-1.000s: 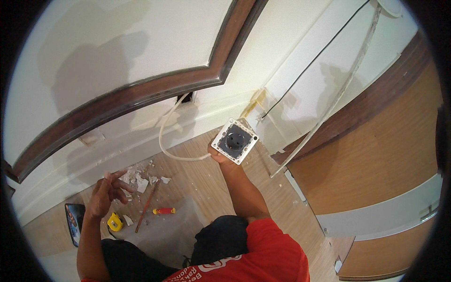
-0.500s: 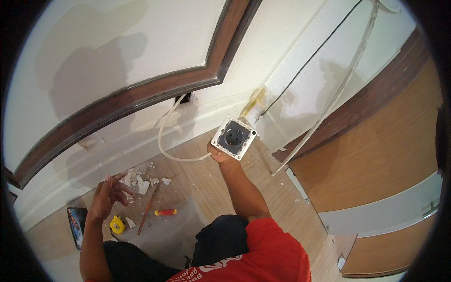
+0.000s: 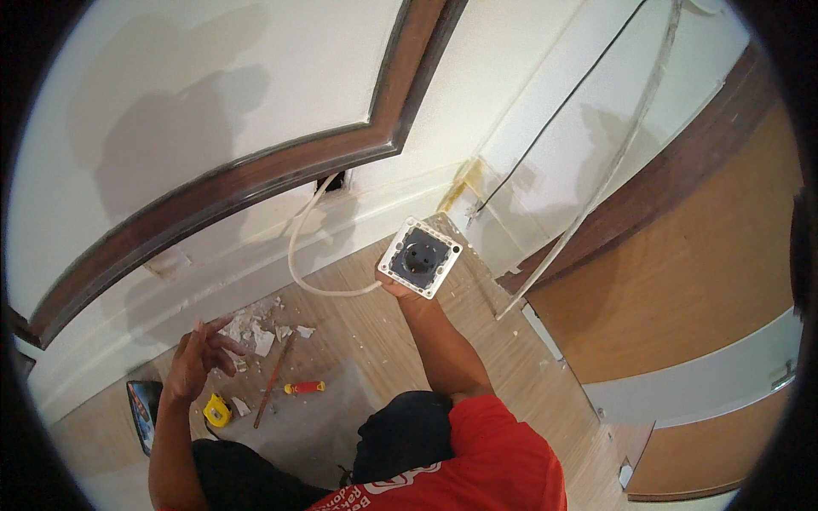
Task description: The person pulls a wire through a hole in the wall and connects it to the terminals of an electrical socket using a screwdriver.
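Observation:
My right hand [image 3: 396, 285] grips a square socket [image 3: 419, 258] with white frame and dark grey centre, held face up. A white cable [image 3: 317, 290] loops from it to a dark hole [image 3: 331, 182] in the wall. My left hand [image 3: 203, 358] hangs open with bent, spread fingers above the floor, beside white plaster fragments [image 3: 262, 341]. Near it lie a thin reddish rod [image 3: 267, 393], a red-and-yellow handled tool [image 3: 304, 387], a yellow tape measure [image 3: 217, 411] and a dark flat object [image 3: 141, 416] with a coloured face.
A dark wood moulding [image 3: 213, 198] crosses the white wall above the skirting. At right, a thin black cable [image 3: 562, 106] and a pale strip [image 3: 613, 179] run down by wood panels [image 3: 665, 281]. Wooden flooring [image 3: 354, 332] lies below.
The socket in my right hand has shifted slightly left and its angle has changed a little. The view has drifted slightly; my left hand is still open.

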Motion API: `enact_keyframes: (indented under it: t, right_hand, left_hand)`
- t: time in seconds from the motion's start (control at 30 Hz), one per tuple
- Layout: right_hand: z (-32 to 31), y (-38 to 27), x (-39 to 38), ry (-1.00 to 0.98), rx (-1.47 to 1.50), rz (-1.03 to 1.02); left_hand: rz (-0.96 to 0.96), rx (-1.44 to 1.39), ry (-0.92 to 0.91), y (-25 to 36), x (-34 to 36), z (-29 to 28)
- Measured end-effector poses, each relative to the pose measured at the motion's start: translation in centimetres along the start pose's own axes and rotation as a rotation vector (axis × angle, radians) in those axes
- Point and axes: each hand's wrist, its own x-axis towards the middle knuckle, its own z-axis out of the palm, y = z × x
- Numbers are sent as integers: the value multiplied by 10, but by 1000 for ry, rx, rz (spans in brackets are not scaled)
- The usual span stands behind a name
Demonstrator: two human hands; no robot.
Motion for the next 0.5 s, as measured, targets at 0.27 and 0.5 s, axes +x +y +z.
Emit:
enact_keyframes:
  t: [0.27,0.5]
  right_hand:
    - [-33,-13,-3,-134,172,-12]
    - [-90,-40,-28,-34,30,-115]
  left_hand:
    - [17,-57,-45,7,5,4]
    - [-33,100,12,13,6,-5]
